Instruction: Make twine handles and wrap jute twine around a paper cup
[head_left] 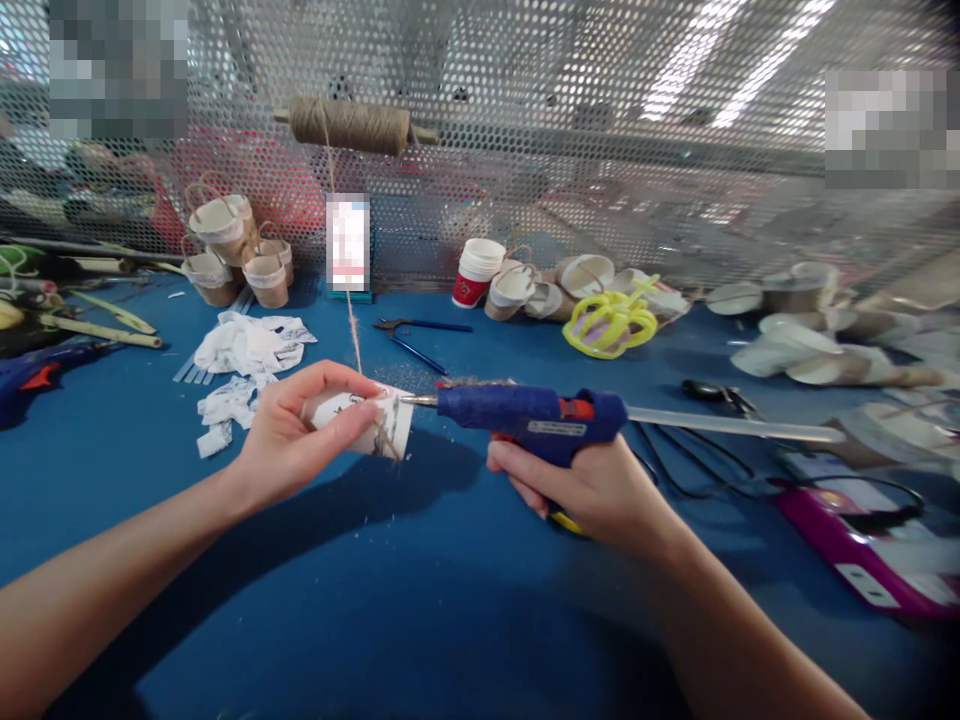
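My left hand is wrapped round a small white paper cup lying on its side, rim to the right. A strand of brown twine runs from the cup up to a spool on a rod at the mesh wall. My right hand grips the handle of a blue hot glue gun. Its metal nozzle touches the cup near the rim. A clear glue stick sticks out of the gun's back to the right.
A blue table carries twine-wrapped cups at back left, torn paper scraps, blue-handled pliers, a red-and-white cup, more cups and a yellow plastic piece at back right, scissors, cables, and a pink device.
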